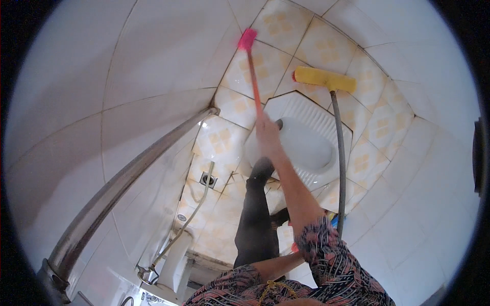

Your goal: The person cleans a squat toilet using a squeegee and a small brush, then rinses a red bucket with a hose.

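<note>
At twelve o'clock, a pink, blocky brush head [247,39] meets glossy yellow-patterned tiles [278,23]; the right hand [267,133] has fingers wrapped round its slim reddish handle [254,79]. Scrubbing looks under way, extent unclear; left hand hidden, can't tell.

A white, ribbed squat toilet [306,145] is sitting in the patterned tile floor [275,23]; a square metal drain [208,179] is lying to its left; beyond the toilet, a yellow-headed, grey-handled mop [326,80] is resting right of a pink-headed brush [247,40].
</note>
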{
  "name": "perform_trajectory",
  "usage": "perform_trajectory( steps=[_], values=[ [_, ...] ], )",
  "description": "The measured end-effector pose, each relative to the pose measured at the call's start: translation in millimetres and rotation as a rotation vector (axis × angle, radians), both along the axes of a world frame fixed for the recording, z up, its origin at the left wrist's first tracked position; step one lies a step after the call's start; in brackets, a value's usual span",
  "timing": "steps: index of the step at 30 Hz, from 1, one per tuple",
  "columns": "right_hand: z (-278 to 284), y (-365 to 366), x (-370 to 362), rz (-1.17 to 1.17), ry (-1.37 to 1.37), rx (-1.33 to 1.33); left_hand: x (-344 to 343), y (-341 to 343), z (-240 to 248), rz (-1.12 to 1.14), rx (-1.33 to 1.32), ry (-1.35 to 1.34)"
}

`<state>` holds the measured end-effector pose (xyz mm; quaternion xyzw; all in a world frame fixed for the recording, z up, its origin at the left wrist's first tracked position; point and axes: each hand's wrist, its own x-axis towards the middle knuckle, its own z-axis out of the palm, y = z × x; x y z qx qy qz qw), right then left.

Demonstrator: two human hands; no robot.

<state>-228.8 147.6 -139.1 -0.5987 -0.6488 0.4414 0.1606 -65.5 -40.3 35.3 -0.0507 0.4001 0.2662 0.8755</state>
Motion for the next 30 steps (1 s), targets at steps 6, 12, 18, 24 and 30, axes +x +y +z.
perform_trajectory(
  steps=[6, 12, 18, 24, 30],
  values=[
    [0.7, 70.5, -13.4, -0.093, 0.033, -0.218, 0.8, 8.2, -5.5, 0.038, 0.013, 0.034],
    [25.9, -59.6, 6.7, 0.081, -0.020, -0.148, -17.0, 2.2, -11.3, 0.070, -0.008, 0.049],
    [-13.5, 36.8, -1.0, 0.002, 0.041, 0.230, -9.8, 8.3, -14.7, 0.094, 0.005, 0.013],
    [6.2, 81.8, 0.9, -0.080, 0.002, -0.200, -15.9, 17.1, -23.0, 0.116, 0.026, -0.007],
    [15.7, -31.7, 41.5, 0.167, -0.162, -0.191, -27.1, 62.5, -37.0, 0.412, 0.059, -0.007]
  ],
)
